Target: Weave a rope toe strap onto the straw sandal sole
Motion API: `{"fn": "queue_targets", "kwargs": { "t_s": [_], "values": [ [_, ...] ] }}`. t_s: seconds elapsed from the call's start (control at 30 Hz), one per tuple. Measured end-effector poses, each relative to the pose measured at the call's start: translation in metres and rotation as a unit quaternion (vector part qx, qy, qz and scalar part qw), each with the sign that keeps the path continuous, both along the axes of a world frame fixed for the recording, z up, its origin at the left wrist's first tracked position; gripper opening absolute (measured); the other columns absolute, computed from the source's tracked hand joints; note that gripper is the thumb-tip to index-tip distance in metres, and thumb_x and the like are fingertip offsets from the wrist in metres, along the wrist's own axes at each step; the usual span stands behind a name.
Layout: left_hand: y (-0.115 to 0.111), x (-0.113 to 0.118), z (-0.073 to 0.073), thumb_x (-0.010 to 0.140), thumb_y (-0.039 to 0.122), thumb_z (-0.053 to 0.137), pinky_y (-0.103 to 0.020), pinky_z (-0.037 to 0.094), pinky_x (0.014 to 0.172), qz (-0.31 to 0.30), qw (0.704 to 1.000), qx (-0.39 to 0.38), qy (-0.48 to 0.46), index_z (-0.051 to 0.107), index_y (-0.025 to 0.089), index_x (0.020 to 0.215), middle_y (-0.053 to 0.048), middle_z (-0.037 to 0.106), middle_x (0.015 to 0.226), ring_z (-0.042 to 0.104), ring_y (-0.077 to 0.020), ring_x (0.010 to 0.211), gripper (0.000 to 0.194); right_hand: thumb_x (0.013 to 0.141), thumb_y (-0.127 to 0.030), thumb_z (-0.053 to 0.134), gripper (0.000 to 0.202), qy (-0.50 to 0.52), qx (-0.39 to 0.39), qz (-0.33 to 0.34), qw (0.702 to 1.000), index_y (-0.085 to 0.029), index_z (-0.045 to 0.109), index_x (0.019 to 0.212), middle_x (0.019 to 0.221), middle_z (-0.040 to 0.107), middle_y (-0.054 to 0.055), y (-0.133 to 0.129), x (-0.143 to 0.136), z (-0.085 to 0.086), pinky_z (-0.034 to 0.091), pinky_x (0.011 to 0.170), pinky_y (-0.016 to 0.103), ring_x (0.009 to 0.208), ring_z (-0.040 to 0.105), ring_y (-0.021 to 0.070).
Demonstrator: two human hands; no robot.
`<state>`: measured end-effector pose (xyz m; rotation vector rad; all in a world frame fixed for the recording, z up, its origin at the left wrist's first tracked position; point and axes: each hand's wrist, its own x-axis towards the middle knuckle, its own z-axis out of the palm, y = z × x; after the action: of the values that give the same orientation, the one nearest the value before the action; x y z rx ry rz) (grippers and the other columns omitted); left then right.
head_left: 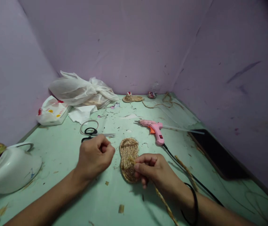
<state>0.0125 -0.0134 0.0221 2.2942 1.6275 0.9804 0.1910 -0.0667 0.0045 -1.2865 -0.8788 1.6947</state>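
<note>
Straw cord (164, 202) runs up to the right hand (157, 171), fingers pinching a cord tip over the woven sole (127, 157) on the desk (96, 201); left hand (96, 153) fisted, fingers curled in, left of sole; scissors (90, 131) just behind it; pink glue gun (156, 128) farther right; small slipper (134, 99) near the far wall (129, 44).

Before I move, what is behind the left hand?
Beyond the left hand lie scissors, blades and one black loop showing, and a thin hoop. The hand partly covers the other loop; whatever is directly beneath the hand is hidden.
</note>
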Motion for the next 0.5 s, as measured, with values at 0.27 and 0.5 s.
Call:
{"fn": "queue_targets", "kwargs": {
  "t_s": [0.27, 0.5],
  "values": [
    [0.015, -0.014, 0.017, 0.08, 0.026, 0.031, -0.027, 0.024, 0.048, 0.147, 0.955, -0.109, 0.234, 0.05, 0.018, 0.061, -0.004, 0.055, 0.055, 0.051, -0.0175, 0.053, 0.028, 0.057, -0.031, 0.074, 0.027, 0.074, -0.025, 0.02, 0.997, -0.011, 0.06, 0.067, 0.049, 0.06, -0.002, 0.002, 0.004, -0.004, 0.041, 0.034, 0.017, 0.034, 0.047, 0.0044],
    [0.044, -0.069, 0.025, 0.081, 0.032, 0.031, -0.029, 0.026, 0.049, 0.266, 0.906, -0.084, 0.318, 0.062, 0.014, 0.075, -0.009, 0.061, 0.067, 0.06, -0.0261, 0.063, 0.036, 0.056, -0.03, 0.075, 0.028, 0.085, -0.028, 0.016, 0.996, -0.011, 0.06, 0.069, 0.048, 0.06, -0.002, 0.003, 0.003, -0.002, 0.041, 0.034, 0.017, 0.032, 0.046, 0.004]
  ]
}}
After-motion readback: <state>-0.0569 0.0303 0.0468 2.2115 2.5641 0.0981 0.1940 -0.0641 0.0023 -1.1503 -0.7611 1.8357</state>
